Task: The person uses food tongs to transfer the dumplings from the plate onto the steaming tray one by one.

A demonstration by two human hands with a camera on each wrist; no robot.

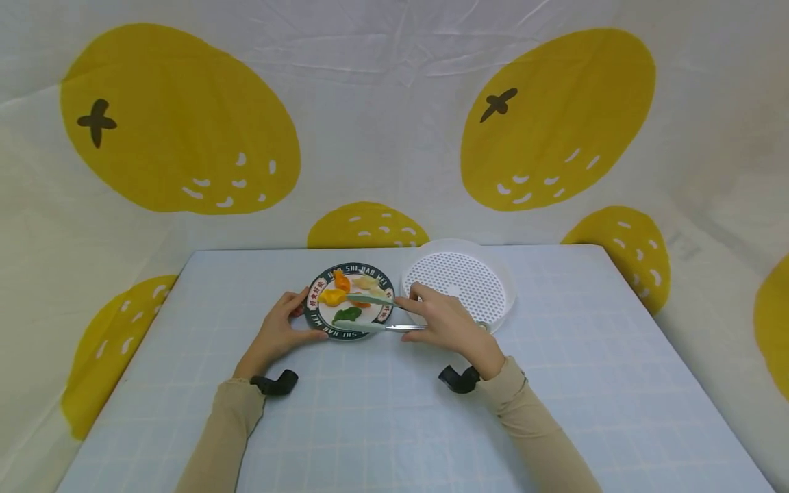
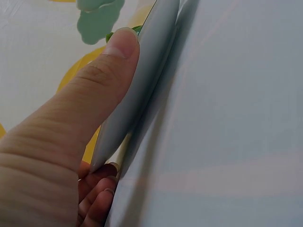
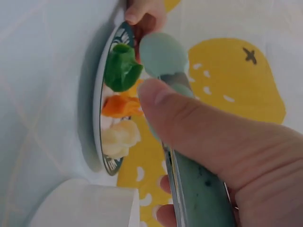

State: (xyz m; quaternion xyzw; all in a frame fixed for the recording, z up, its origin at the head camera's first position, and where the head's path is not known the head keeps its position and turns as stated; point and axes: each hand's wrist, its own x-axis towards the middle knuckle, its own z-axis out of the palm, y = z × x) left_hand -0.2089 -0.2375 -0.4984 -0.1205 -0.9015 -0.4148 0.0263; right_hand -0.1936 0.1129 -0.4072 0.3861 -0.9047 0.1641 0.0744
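And here's the plate [image 1: 312, 316], sitting out in front of me, left of the white round strainer [image 1: 456, 274], the two side by side. What a busy rim! A dark band runs all the way round with white capitals in it, broken by pale panels of red Chinese characters, and the middle is white. From the left wrist, its underside shows smooth and pale; whether its base rests on the table [image 1: 345, 424], I can't tell.

My left hand [image 1: 277, 333] has the plate by its left edge, thumb at the near side of the rim, fingers curled behind. A snug grip, that one.

Over to my right hand [image 1: 448, 320]: it holds the tongs [image 1: 403, 327] between thumb and fingers, and the arms stand spread, one mint-green end further back, the other along the near side of the plate. Bright metal in the middle, broad rounded tips, both over the plate. Touching any food? I can't tell.

And look at that colour! A glossy, notched green piece [image 1: 347, 314] at the front, a yellow piece [image 1: 331, 297] at the left, an orange piece [image 1: 341, 279] at the back, a lumpy cream piece [image 1: 366, 282] back right, and a second orange bit [image 1: 360, 304] half hidden under the tongs.
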